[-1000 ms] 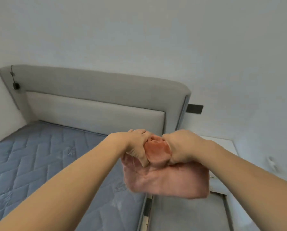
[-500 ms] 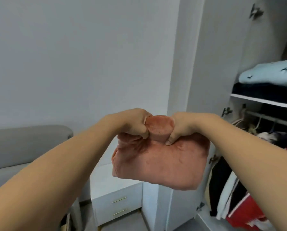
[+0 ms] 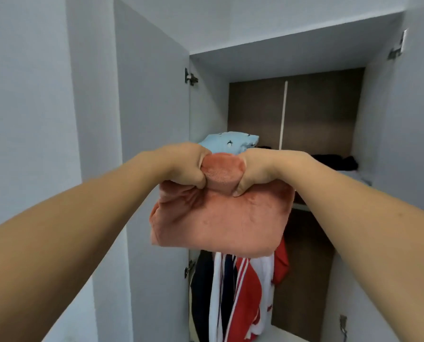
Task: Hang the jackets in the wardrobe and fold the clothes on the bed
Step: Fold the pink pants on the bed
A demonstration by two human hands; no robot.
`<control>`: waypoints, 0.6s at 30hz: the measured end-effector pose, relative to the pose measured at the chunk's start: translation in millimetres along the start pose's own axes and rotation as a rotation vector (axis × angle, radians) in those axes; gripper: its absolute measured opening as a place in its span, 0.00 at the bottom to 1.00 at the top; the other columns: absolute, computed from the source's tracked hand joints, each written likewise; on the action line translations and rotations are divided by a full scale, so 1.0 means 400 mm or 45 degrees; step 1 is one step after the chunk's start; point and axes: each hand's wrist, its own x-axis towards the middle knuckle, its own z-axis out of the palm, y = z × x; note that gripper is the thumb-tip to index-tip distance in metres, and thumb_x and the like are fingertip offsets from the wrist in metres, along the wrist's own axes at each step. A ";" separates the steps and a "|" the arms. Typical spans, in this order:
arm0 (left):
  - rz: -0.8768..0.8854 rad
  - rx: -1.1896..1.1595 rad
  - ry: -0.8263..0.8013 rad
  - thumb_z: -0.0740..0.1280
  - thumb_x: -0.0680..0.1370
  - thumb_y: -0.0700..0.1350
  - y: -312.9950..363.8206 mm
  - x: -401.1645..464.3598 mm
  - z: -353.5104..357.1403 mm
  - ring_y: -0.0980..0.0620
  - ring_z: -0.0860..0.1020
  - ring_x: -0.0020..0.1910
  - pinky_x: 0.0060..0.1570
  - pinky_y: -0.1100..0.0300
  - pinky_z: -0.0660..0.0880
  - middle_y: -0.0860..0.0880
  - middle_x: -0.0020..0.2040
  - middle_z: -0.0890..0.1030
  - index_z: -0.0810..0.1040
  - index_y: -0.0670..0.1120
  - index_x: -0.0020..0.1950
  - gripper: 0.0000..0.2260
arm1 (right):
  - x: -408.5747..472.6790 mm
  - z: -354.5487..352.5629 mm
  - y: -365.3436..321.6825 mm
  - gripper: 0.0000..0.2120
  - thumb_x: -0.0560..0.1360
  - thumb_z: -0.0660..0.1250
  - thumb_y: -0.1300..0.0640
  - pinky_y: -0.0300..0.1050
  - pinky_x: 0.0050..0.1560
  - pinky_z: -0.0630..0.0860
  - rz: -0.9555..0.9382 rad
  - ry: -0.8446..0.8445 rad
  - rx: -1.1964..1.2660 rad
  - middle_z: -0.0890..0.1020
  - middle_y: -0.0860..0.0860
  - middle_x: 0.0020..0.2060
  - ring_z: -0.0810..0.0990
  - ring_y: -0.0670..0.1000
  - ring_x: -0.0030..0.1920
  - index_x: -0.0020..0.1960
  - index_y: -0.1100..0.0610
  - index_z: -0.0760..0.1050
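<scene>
Wardrobe (image 3: 324, 60) open ahead; left hand (image 3: 185, 166) and right hand (image 3: 260, 169) grip folded pink garment (image 3: 221, 223).

head camera facing the open wardrobe

one view only, worn on the head, looking forward and slightly up along both forearms into the wardrobe (image 3: 329, 58), close at arm's reach; upper shelf (image 3: 349, 174) at about eye level, hanging jackets (image 3: 238, 294) below

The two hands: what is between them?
In the head view, the rolled top of the pink folded cloth sits between the left hand and right hand.
</scene>
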 end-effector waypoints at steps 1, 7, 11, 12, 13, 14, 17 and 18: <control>0.044 0.034 0.030 0.72 0.63 0.49 0.008 0.034 -0.008 0.53 0.78 0.39 0.39 0.56 0.77 0.55 0.40 0.79 0.76 0.54 0.47 0.14 | 0.000 -0.021 0.019 0.23 0.55 0.81 0.41 0.46 0.51 0.76 0.032 0.058 -0.014 0.81 0.42 0.46 0.79 0.49 0.48 0.47 0.42 0.78; 0.331 0.216 0.351 0.69 0.66 0.51 0.057 0.227 -0.019 0.53 0.73 0.35 0.29 0.59 0.64 0.53 0.41 0.75 0.66 0.50 0.52 0.18 | -0.007 -0.105 0.122 0.28 0.57 0.77 0.37 0.48 0.45 0.76 0.234 0.423 -0.258 0.78 0.41 0.45 0.77 0.50 0.45 0.55 0.41 0.75; 0.408 0.253 0.397 0.67 0.69 0.51 0.119 0.364 -0.007 0.49 0.72 0.43 0.35 0.56 0.66 0.50 0.46 0.71 0.68 0.51 0.50 0.13 | 0.003 -0.138 0.213 0.25 0.63 0.73 0.35 0.46 0.40 0.70 0.287 0.620 -0.540 0.80 0.42 0.47 0.78 0.51 0.45 0.56 0.41 0.72; 0.413 0.238 0.426 0.66 0.70 0.51 0.135 0.399 -0.002 0.48 0.71 0.43 0.36 0.55 0.66 0.50 0.46 0.69 0.67 0.51 0.49 0.11 | 0.010 -0.145 0.241 0.24 0.64 0.72 0.35 0.46 0.40 0.70 0.298 0.664 -0.600 0.81 0.43 0.48 0.78 0.51 0.46 0.56 0.42 0.72; 0.418 0.213 0.460 0.66 0.70 0.50 0.150 0.434 0.004 0.48 0.70 0.44 0.37 0.54 0.66 0.50 0.45 0.68 0.66 0.51 0.48 0.11 | 0.018 -0.152 0.272 0.23 0.66 0.71 0.35 0.46 0.40 0.71 0.308 0.710 -0.645 0.81 0.44 0.48 0.79 0.52 0.47 0.55 0.44 0.72; 0.426 0.195 0.500 0.65 0.70 0.49 0.165 0.468 0.012 0.48 0.69 0.45 0.38 0.53 0.66 0.50 0.46 0.68 0.66 0.51 0.48 0.11 | 0.027 -0.157 0.305 0.21 0.67 0.70 0.35 0.47 0.41 0.73 0.317 0.758 -0.676 0.81 0.45 0.48 0.79 0.53 0.48 0.54 0.45 0.72; 0.456 0.203 0.657 0.65 0.71 0.47 0.208 0.577 0.046 0.46 0.69 0.50 0.39 0.52 0.65 0.49 0.50 0.69 0.68 0.49 0.53 0.13 | 0.066 -0.165 0.411 0.19 0.70 0.66 0.37 0.48 0.40 0.72 0.331 0.904 -0.763 0.79 0.48 0.48 0.79 0.56 0.49 0.52 0.48 0.72; 0.466 0.213 0.710 0.65 0.70 0.47 0.221 0.614 0.060 0.46 0.69 0.52 0.39 0.52 0.65 0.49 0.52 0.70 0.68 0.49 0.55 0.15 | 0.083 -0.166 0.448 0.16 0.71 0.66 0.39 0.47 0.39 0.71 0.339 0.952 -0.809 0.79 0.49 0.48 0.78 0.56 0.48 0.52 0.49 0.72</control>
